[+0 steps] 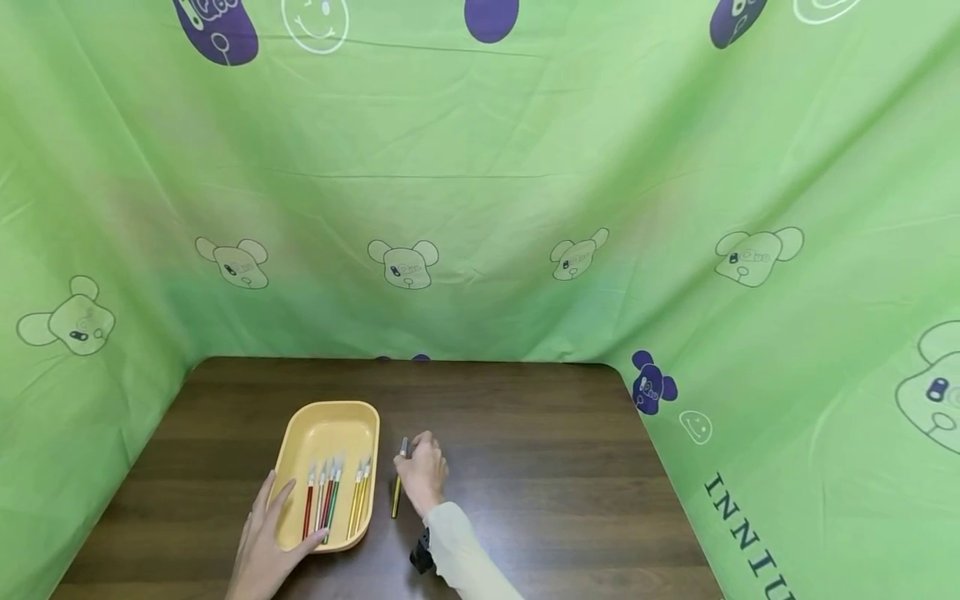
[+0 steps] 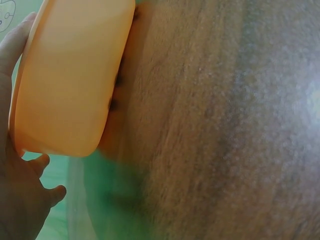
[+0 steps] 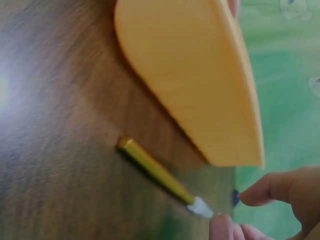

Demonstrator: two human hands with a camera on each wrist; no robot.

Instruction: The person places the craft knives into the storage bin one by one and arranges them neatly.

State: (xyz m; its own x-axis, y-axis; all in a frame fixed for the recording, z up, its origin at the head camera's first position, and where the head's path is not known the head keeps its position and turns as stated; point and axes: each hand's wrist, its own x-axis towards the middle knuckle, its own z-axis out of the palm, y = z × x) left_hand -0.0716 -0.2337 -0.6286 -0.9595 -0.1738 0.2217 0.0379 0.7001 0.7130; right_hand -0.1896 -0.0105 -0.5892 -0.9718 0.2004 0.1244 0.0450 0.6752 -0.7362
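A yellow tray (image 1: 326,412) holds two groups of slim, pen-like tools with pale tips: red, silver and green handles (image 1: 327,500) on the left, gold ones (image 1: 358,504) on the right. My left hand (image 1: 262,542) holds the tray's near left corner, its thumb along the near rim and its fingers spread over the left side. To the right of the tray, a gold-handled tool (image 3: 157,170) of the same sort lies on the table. My right hand (image 1: 423,475) is at its pale tip, with thumb and forefinger apart in the right wrist view; the tip's end is partly hidden.
The dark wooden table (image 1: 540,467) reaches to a green cloth (image 1: 480,317) with bear faces, which hangs at the back and both sides. A small black object (image 1: 422,554) sits at my right wrist.
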